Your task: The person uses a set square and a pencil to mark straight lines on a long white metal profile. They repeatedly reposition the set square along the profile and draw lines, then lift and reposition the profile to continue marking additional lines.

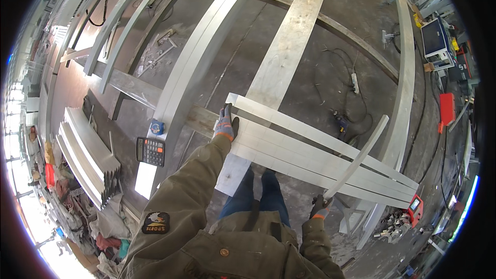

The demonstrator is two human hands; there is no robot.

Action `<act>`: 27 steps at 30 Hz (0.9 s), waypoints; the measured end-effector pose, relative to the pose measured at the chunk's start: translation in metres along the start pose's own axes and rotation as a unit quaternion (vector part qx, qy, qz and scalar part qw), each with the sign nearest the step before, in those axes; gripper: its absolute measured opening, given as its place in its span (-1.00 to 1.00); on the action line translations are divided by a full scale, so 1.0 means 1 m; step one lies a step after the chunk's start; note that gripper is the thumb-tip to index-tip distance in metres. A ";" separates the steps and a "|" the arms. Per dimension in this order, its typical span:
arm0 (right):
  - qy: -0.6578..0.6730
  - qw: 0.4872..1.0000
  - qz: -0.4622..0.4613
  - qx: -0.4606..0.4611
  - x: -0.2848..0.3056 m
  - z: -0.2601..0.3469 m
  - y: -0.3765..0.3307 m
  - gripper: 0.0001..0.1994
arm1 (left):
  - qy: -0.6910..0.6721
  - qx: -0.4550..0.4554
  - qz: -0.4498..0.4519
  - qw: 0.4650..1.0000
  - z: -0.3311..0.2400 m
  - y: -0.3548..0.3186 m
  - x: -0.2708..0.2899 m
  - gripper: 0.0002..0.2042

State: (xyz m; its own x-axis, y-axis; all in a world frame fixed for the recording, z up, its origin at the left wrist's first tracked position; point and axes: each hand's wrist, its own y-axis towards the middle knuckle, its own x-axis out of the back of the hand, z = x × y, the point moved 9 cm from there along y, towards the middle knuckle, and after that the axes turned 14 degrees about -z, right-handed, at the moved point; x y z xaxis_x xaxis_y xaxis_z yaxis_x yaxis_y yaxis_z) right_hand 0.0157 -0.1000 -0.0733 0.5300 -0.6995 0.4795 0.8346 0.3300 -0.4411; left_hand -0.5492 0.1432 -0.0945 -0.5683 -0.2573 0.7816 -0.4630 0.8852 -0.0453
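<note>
My left hand (225,122), in a grey glove with an orange cuff, rests on the near end of a stack of long flat aluminium bars (310,147) lying across a wide metal beam (281,57). My right hand (320,207), gloved the same way, grips the lower end of a single thin aluminium strip (359,157) that slants up and to the right over the stack. My legs in blue trousers stand below the bars.
A black calculator (150,151), a sheet of paper (145,179) and a blue tape measure (156,126) lie on a long profile to the left. Folded metal profiles (85,157) are stacked further left. Cables, a power strip (355,82) and red machines (415,210) sit right.
</note>
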 end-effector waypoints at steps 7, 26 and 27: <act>-0.004 1.000 0.021 -0.005 -0.004 -0.020 0.003 -0.41 | -0.004 0.017 0.032 0.999 0.002 -0.004 0.003 -0.36; 0.047 0.995 -0.077 -0.038 0.046 -0.054 0.022 -0.62 | 0.148 -0.318 0.146 0.925 -0.204 -0.118 -0.070 -0.43; 0.110 0.985 -0.094 -0.095 0.048 -0.052 0.032 -0.63 | 0.123 -0.342 0.141 0.921 -0.224 -0.125 -0.080 -0.41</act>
State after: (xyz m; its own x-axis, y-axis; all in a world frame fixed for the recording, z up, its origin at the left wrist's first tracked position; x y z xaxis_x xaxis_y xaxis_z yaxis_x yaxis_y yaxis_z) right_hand 0.0599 -0.1562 -0.1042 0.3053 -0.8644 0.3995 0.8604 0.0707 -0.5047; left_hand -0.2939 0.1399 -0.0119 -0.3893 0.0418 0.9201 0.2638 0.9622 0.0679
